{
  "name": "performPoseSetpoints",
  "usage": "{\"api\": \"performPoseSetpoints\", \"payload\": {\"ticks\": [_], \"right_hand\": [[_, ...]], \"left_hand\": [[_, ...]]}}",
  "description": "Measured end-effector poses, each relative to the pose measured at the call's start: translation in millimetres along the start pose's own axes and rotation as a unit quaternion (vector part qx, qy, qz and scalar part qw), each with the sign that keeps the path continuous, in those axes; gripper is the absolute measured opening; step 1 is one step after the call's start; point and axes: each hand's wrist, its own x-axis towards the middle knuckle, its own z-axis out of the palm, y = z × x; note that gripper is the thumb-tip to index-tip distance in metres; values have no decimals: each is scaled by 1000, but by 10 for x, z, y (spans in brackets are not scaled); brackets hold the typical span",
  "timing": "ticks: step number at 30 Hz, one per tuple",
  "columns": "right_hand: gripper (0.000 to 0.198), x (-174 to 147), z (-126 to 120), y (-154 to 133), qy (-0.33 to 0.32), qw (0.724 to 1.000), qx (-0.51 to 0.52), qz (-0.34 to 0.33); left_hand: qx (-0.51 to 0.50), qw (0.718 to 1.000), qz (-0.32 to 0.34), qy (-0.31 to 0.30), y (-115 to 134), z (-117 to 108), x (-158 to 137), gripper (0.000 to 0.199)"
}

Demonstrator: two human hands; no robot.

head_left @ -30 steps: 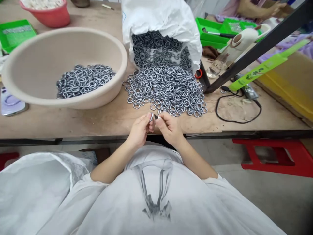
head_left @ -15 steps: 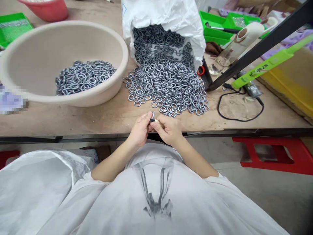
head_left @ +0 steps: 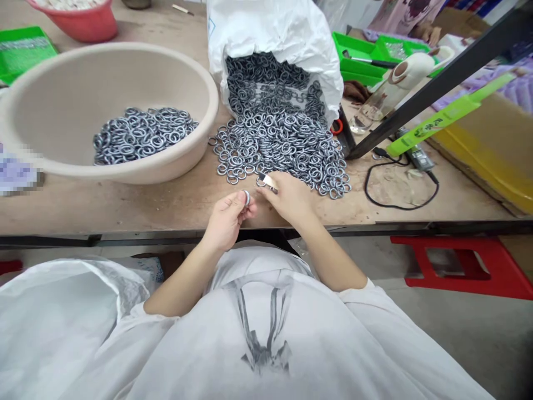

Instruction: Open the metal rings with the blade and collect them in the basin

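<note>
My left hand (head_left: 227,218) is closed at the table's front edge, pinching one dark metallic ring (head_left: 247,198) between thumb and fingers. Up and to the right of it, my right hand (head_left: 291,199) grips a small tool with a pale body and black end (head_left: 268,180). The fingers of that hand touch or hover at the near edge of a heap of rings (head_left: 287,136); I cannot tell which. This heap spills out of a white sack (head_left: 275,25) lying on its side. A wide beige basin (head_left: 166,166) at the left contains more of these rings.
A dark slanting bar (head_left: 416,103) with a lime-green strip (head_left: 433,122) stands at the right, near a clear bottle (head_left: 381,97) and a black cable (head_left: 368,191). Green trays (head_left: 358,47) are behind. Below the table are a red stool (head_left: 508,272) and an open white bag (head_left: 54,311).
My hands have come apart. The left has drawn down and left with the ring; the right has moved forward to the heap with the small tool. The view has shifted slightly.
</note>
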Motion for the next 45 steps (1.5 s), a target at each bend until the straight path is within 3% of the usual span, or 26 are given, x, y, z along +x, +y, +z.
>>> {"api": "performPoseSetpoints", "payload": {"ticks": [3,5,10,13,17,21,25,28,30,34,45], "right_hand": [[17,135,58,-60,-52,993,-102,-17],[18,177,70,-64,-47,994,-102,-20],[24,72,-33,-62,-53,990,121,-53],[29,-45,-78,-85,-85,960,261,-57],[36,-164,-50,-125,-91,923,371,-40],[39,-267,16,-177,-55,886,460,-20],[43,-309,73,-198,-80,844,531,-1],[45,-323,91,-159,13,879,476,-6],[45,-356,85,-126,61,908,412,-56],[48,-436,58,-100,44,941,298,-156],[58,-437,61,-102,13,965,227,-133]], "left_hand": [[-10,999,24,23,78,-92,44,38],[-19,999,23,44,131,-138,56,36],[-30,997,-14,64,182,-165,80,23],[27,999,-3,23,122,-104,87,37],[150,987,49,-42,26,23,48,47],[102,994,35,-32,-25,118,-9,46],[66,997,-2,-26,-37,161,-37,51],[43,999,-19,-18,-17,172,-34,54],[20,999,-34,-14,-2,175,-28,54],[-16,997,-69,5,8,190,-29,56],[-19,997,-78,-6,1,214,-59,57]]}}
